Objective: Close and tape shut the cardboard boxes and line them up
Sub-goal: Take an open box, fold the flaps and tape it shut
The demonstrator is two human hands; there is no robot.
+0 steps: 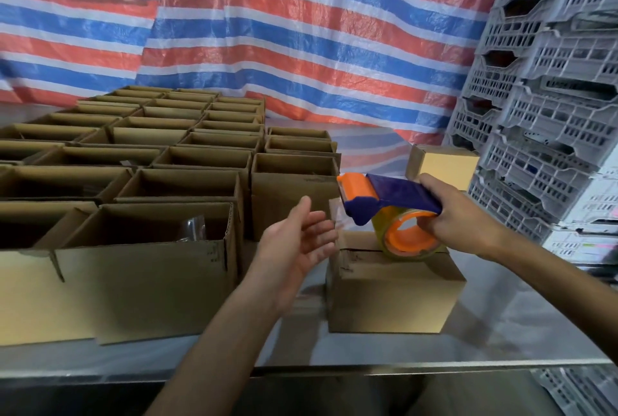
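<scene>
A small cardboard box (391, 295) with its top flaps folded shut stands on the steel table (501, 322) in front of me. My right hand (451, 211) grips a blue and orange tape dispenser (388, 201) just above the box, its clear tape roll (409, 235) touching the box top. My left hand (297, 241) hovers palm up, fingers straight, left of the box and close to the dispenser's blade end. A short clear tape end hangs by its fingertips. Several open boxes (150, 181) stand in rows to the left.
Another closed box (444, 165) sits behind at the right, next to stacked grey plastic crates (541, 98). A striped tarp (267, 48) with a white sign hangs behind the table. The table's front edge (434, 367) runs near me.
</scene>
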